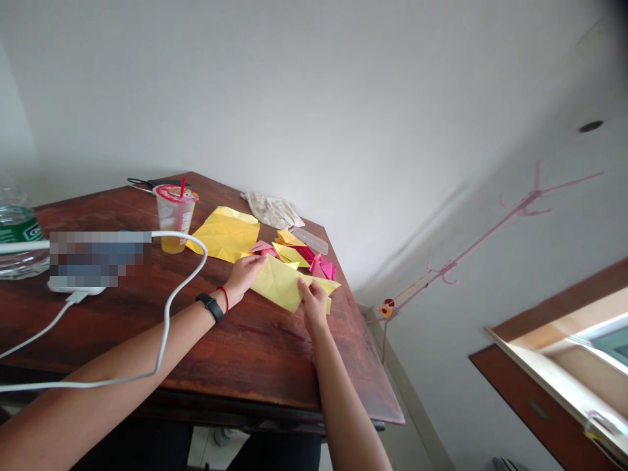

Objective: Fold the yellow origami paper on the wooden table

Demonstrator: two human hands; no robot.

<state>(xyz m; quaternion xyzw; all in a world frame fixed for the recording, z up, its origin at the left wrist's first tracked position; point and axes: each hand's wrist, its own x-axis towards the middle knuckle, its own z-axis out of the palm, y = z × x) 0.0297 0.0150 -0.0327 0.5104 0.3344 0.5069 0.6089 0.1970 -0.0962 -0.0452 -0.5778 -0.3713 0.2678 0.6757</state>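
Head view: folded yellow paper (280, 284) is pinched at opposite edges by the left grip (248, 275) and right grip (314, 304), held taut over the wooden counter (245, 343).

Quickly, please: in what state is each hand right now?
Left hand: closed, holding the folded yellow paper.
Right hand: closed, pinching the same paper.

A yellow folded paper sheet (277, 282) shows a creased, angular, multi-layered form, with one pointed flap toward 3 o'clock. It is held by the left hand (248, 275) at 9 o'clock and the right hand (314, 304) at 4 o'clock. The layer count appears indeterminate from this view.
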